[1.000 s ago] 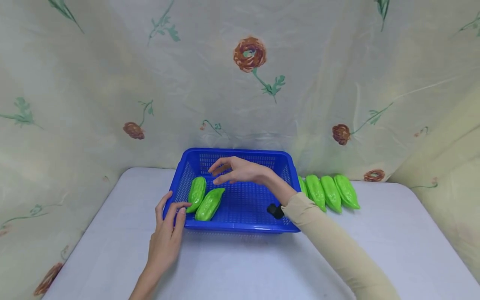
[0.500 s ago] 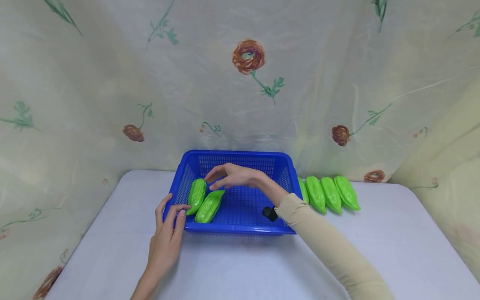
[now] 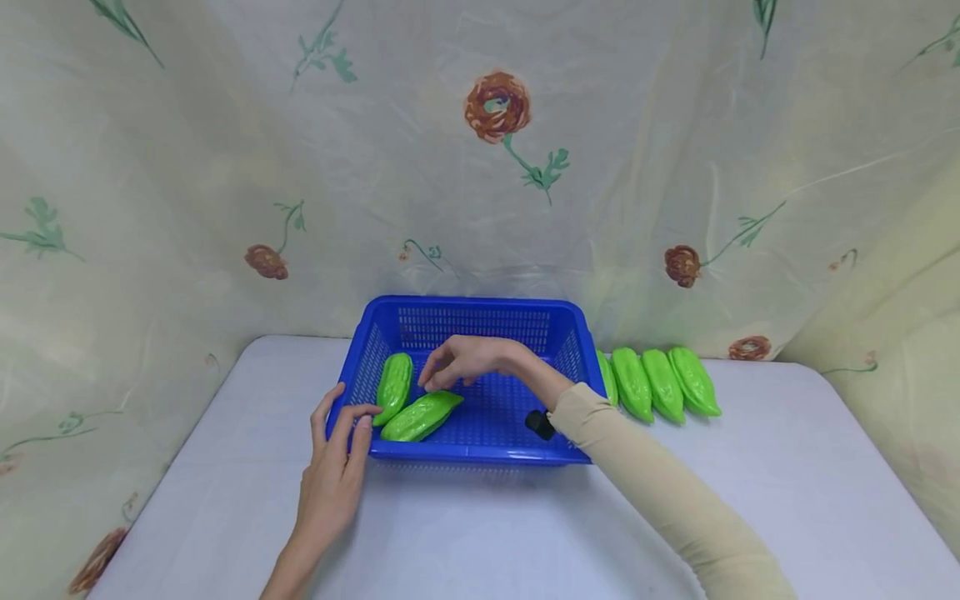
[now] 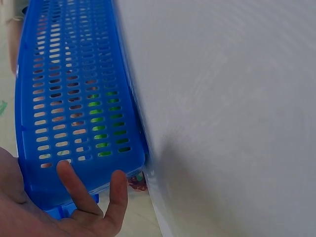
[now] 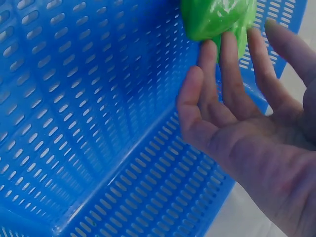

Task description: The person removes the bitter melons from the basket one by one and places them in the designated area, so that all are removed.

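Observation:
A blue plastic basket (image 3: 480, 454) stands on the table. Two bright green bitter melons lie in its left part: one upright along the left wall (image 3: 395, 385), the other slanted beside the front wall (image 3: 422, 417). My left hand (image 3: 333, 475) holds the basket's front left corner, a finger hooked over the rim; in the left wrist view its fingers (image 4: 79, 190) lie against the outer wall. Over the slanted melon hovers my right hand (image 3: 472, 360), fingers loosely bent. The right wrist view has its fingertips (image 5: 228, 39) at the melons' lower ends; contact is unclear.
Several more green bitter melons (image 3: 663, 385) lie in a row right of the basket, the nearest partly hidden by its wall. A flowered curtain (image 3: 622, 208) hangs behind the white table (image 3: 787, 483). A black device (image 3: 540, 424) sits at the right wrist.
My right hand has come down and slightly towards the front of the basket. The slanted bitter melon has turned, its tip now further right. My left hand stays at the corner.

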`<control>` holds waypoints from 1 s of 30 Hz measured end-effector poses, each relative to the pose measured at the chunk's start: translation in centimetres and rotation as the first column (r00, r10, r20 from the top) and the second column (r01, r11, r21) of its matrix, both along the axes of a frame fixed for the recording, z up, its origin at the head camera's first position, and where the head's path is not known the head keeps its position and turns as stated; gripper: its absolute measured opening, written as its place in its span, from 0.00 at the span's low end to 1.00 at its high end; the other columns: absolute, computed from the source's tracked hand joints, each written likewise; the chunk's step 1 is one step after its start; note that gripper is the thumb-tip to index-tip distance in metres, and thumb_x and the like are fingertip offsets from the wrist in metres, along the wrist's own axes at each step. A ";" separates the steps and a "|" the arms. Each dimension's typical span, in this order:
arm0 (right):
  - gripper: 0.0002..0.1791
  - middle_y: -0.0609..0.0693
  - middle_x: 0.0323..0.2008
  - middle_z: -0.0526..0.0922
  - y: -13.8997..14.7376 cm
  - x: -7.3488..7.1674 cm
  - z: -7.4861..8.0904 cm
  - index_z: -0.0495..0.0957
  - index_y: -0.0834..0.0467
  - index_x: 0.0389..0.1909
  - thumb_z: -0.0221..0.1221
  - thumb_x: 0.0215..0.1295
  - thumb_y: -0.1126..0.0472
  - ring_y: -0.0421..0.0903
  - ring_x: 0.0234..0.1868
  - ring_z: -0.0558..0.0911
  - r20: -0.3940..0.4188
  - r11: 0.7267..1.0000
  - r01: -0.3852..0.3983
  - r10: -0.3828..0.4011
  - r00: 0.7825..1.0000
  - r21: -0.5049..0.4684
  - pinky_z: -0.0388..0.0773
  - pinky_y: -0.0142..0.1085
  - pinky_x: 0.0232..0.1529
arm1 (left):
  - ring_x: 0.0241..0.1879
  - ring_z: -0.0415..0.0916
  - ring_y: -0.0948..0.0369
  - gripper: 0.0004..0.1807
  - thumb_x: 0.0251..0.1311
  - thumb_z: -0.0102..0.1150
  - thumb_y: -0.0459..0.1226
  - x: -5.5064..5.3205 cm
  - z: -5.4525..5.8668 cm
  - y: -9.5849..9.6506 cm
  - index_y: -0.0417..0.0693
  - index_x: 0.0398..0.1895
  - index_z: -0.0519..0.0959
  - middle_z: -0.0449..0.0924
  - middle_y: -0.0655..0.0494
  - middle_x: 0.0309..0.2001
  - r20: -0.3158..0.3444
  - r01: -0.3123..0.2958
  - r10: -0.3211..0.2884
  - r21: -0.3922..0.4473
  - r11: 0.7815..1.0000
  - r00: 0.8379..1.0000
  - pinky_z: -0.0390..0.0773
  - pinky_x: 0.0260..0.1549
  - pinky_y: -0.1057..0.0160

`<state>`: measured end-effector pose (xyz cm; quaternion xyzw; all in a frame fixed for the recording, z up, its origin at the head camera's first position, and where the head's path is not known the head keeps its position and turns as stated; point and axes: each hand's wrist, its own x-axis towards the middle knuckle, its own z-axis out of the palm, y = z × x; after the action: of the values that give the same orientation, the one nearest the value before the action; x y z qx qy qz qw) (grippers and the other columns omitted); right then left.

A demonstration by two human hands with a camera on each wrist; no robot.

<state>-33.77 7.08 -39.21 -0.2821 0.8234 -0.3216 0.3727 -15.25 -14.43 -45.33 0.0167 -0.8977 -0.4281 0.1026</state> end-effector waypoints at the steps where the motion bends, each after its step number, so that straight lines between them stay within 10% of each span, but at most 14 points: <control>1: 0.20 0.50 0.62 0.89 0.0 0.0 0.0 0.84 0.56 0.64 0.64 0.78 0.54 0.43 0.61 0.84 0.009 1.000 -0.017 0.017 1.000 0.011 0.79 0.54 0.66 | 0.31 0.72 0.60 0.19 0.89 0.36 0.51 0.0 0.0 0.0 0.60 0.64 0.78 0.44 0.56 0.88 0.002 0.002 -0.002 0.000 1.000 1.000 0.70 0.26 0.61; 30: 0.26 0.53 0.74 0.78 -0.4 0.6 -0.3 0.78 0.52 0.71 0.67 0.75 0.59 0.49 0.76 0.75 0.036 0.973 -0.229 0.229 0.973 0.014 0.82 0.35 0.61 | 0.31 0.71 0.61 0.19 0.89 0.36 0.51 0.1 0.1 0.1 0.60 0.64 0.77 0.44 0.56 0.88 0.012 -0.002 0.002 -0.004 1.000 1.000 0.70 0.25 0.61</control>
<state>-33.21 6.68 -39.50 -0.3664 0.7818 -0.2740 0.4237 -15.15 -14.34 -45.26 0.0200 -0.8991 -0.4262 0.0977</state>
